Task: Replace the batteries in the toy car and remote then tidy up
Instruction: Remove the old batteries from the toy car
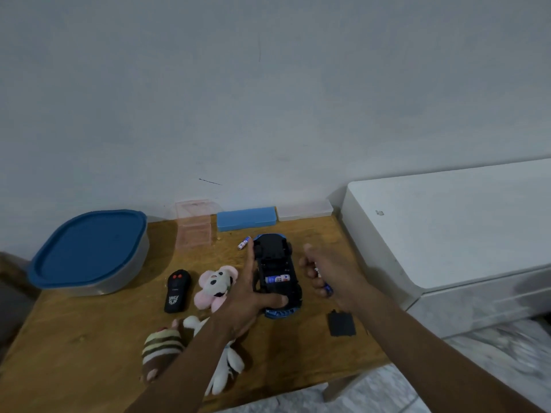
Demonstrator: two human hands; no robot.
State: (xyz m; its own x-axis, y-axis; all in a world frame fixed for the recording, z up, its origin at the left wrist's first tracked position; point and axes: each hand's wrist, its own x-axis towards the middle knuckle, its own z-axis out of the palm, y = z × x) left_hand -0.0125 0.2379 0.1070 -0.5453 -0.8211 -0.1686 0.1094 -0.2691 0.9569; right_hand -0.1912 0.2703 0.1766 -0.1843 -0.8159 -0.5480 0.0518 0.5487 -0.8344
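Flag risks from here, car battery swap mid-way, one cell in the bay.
1. A loose battery lies on the table beside the upturned toy car; it could roll off or be confused with fresh cells.
2. The right hand holds a battery in a closed grip; polarity can't be read here, so it could go in reversed.
3. The battery cover sits near the table edge, close to the right forearm, and may get knocked off.

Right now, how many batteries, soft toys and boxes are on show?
Batteries: 3, one loose on the table, one in the car, one in the right hand.
Soft toys: 3.
Boxes: 4.
Total: 10.
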